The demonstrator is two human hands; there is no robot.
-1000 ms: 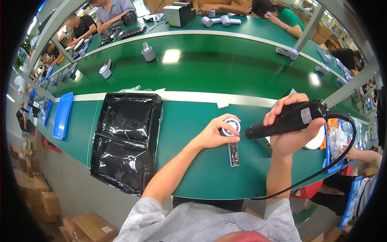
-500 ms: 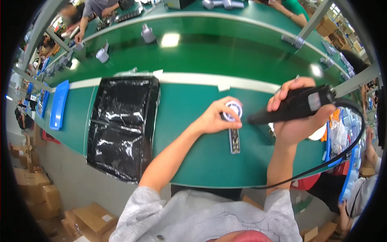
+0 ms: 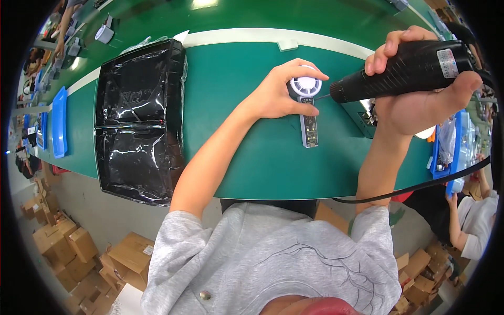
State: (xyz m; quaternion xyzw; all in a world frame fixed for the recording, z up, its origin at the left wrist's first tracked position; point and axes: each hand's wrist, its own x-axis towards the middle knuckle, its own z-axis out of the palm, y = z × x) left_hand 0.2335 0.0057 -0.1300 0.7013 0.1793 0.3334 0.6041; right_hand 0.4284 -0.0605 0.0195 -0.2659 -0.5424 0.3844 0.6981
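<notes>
My left hand grips a small handheld fan by its round white head, thumb and fingers on either side. The fan's pale handle points toward me, with a circuit board showing along its open face. My right hand is wrapped round a black electric screwdriver, held almost level, with the thumb sticking out to the right. Its thin bit reaches left to the joint between fan head and handle; whether it touches a screw there is too small to tell.
Left of the fan lies a large black tray under plastic film, with a blue tray beyond. A boxy grey-green device sits below the screwdriver. The screwdriver's cable curves along the right. A blue bin and another person are farther right.
The view has tipped down, so the bench appears higher. The screwdriver's bit now lies at the fan's neck, and my left thumb has shifted down onto the handle.
</notes>
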